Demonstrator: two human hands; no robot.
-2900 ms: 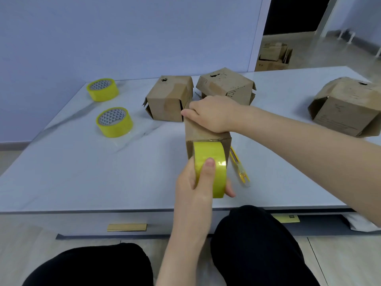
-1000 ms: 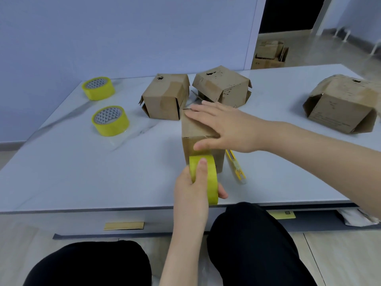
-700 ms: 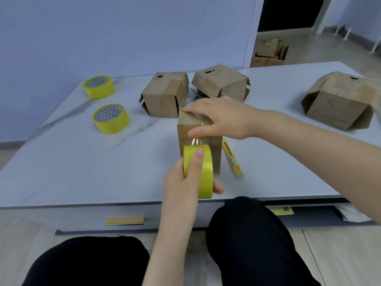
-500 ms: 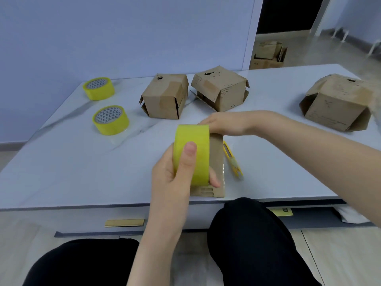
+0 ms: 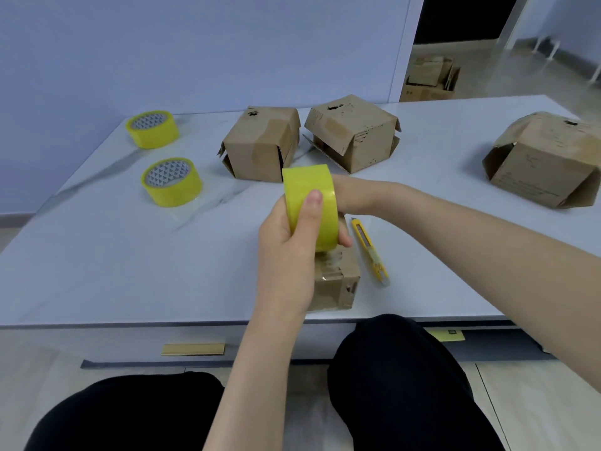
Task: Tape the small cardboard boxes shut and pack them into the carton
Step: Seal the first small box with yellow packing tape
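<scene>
My left hand gripping a yellow tape roll over a small brown cardboard box, right hand behind, grasp unclear

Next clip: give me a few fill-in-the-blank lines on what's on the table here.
The left hand grips a ___ tape roll.
The knife lies to the ___ of the box under that hand.
___ spare rolls lie flat on the table.
Missing words: yellow; right; two.
</scene>
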